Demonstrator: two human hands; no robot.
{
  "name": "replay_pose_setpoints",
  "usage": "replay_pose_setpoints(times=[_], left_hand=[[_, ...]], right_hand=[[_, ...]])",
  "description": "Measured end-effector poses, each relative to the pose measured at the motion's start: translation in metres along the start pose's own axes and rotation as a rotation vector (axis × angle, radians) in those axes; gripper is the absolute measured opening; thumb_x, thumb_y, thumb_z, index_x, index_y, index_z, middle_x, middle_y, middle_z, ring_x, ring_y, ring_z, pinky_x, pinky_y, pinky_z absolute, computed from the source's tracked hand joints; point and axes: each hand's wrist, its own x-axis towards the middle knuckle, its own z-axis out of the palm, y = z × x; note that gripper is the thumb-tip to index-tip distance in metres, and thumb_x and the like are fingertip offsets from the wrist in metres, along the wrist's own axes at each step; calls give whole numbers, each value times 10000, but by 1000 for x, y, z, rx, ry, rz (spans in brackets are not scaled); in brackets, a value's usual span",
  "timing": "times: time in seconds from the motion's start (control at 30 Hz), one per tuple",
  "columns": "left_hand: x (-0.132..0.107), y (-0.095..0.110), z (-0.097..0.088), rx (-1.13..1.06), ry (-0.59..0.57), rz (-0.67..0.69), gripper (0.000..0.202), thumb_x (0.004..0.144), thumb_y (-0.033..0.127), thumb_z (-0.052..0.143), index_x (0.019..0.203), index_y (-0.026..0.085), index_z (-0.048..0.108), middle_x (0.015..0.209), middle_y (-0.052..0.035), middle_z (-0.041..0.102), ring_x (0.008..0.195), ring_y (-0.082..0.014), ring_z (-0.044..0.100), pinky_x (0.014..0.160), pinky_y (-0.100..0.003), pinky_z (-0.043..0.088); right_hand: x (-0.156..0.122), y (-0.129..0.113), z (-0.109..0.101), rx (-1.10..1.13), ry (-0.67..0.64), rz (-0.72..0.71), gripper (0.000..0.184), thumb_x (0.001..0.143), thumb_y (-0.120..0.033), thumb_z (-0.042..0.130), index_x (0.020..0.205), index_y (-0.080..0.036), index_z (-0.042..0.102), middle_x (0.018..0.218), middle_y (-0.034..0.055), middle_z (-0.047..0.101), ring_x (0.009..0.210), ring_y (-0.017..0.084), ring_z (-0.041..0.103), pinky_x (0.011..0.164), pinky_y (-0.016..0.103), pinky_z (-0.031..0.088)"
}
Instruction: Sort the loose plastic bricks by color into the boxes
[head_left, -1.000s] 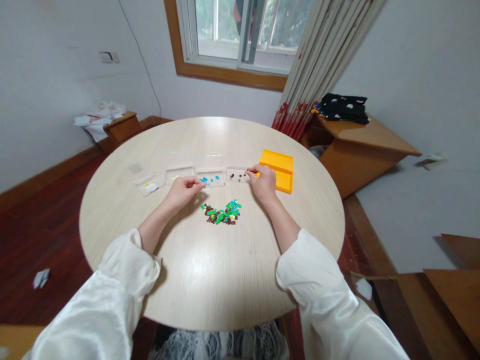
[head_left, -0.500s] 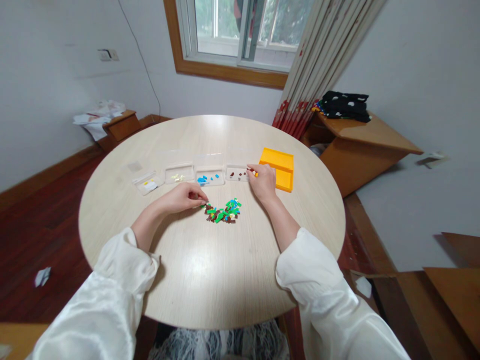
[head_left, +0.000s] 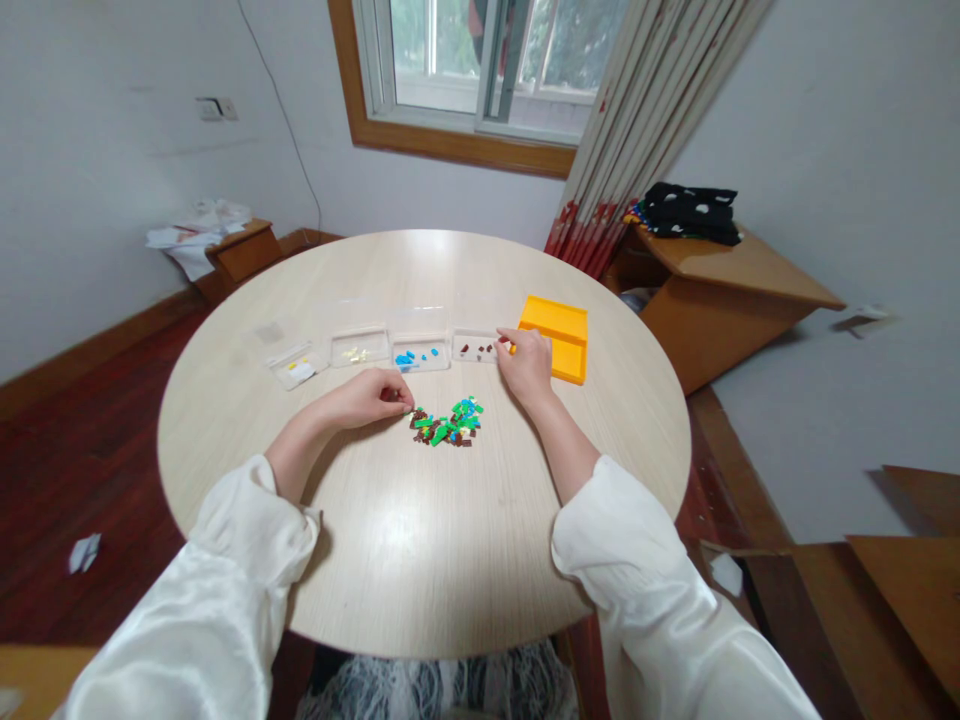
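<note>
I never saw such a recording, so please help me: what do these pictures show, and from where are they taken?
No machine is here, only a bare left hand and right hand. One camera, worn on the head, looks forward and down at them. On the round table lies a pile of small coloured pieces; the left hand is at its left edge. Beyond it, three clear trays hold, from left to right, pale yellow pieces, blue pieces and dark pieces. The right hand is at the right tray, next to an orange box. Whether either hand pinches a piece, I cannot tell.
</note>
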Motion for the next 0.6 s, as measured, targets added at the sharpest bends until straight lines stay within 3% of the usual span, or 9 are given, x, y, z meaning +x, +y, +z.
replay_pose_setpoints(times=[0.33, 0.6], left_hand=[[0, 2, 3, -70, 40, 27, 111, 664, 271, 616, 644, 172, 662, 614, -25, 608, 557, -121, 482, 540, -236, 363], [5, 5, 5, -329, 288, -44, 106, 628, 258, 700, 654, 166, 654, 651, -48, 654, 605, -144, 572, 590, -270, 433]], right_hand=[[-1, -4, -2, 4, 28, -18, 255, 826, -196, 542, 1007, -176, 720, 950, 110, 722, 912, 284, 572, 835, 430, 381], [-3, -16, -1, 106, 38, -84, 226, 836, -199, 534, 958, -204, 724, 934, 83, 728, 917, 253, 593, 849, 411, 413]])
